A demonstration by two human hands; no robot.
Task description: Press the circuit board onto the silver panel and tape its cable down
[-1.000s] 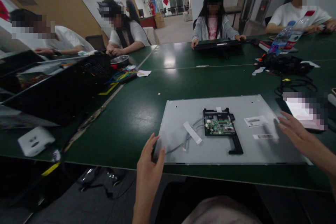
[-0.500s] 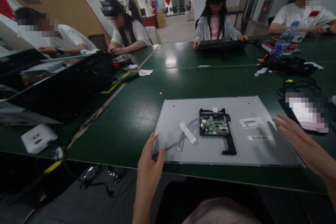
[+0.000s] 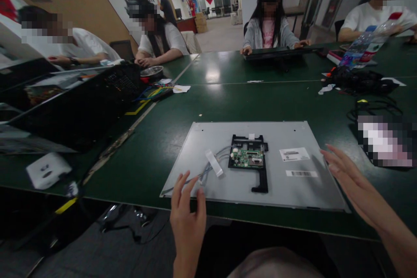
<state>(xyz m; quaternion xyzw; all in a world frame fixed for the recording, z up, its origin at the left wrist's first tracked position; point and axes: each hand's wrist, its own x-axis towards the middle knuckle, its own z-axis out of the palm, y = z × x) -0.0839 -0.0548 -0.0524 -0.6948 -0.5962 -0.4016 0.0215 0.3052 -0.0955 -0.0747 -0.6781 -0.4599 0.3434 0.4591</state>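
A flat grey metal panel (image 3: 276, 191) lies on the green table. A black bracket (image 3: 263, 180) with a green circuit board (image 3: 243, 157) sits near its middle, and thin cables under a strip of white tape (image 3: 214, 163) run from the board to the left. My left hand (image 3: 189, 213) is over the panel's front left part, fingers apart, holding nothing. Along the right edge is my right hand (image 3: 353, 180), its fingers stretched out and nothing in it; whether it touches the edge is hard to tell.
On the right are a phone (image 3: 384, 141), black cables (image 3: 361, 82) and plastic bottles (image 3: 368, 47). A large black casing (image 3: 74, 108) and a white box (image 3: 48, 170) stand at the left. Across the table, a person (image 3: 269, 21) holds a dark flat object (image 3: 280, 54).
The panel has shifted left with its board. My right hand has moved left with the panel's edge, while my left hand has come off the left edge and opened over the panel.
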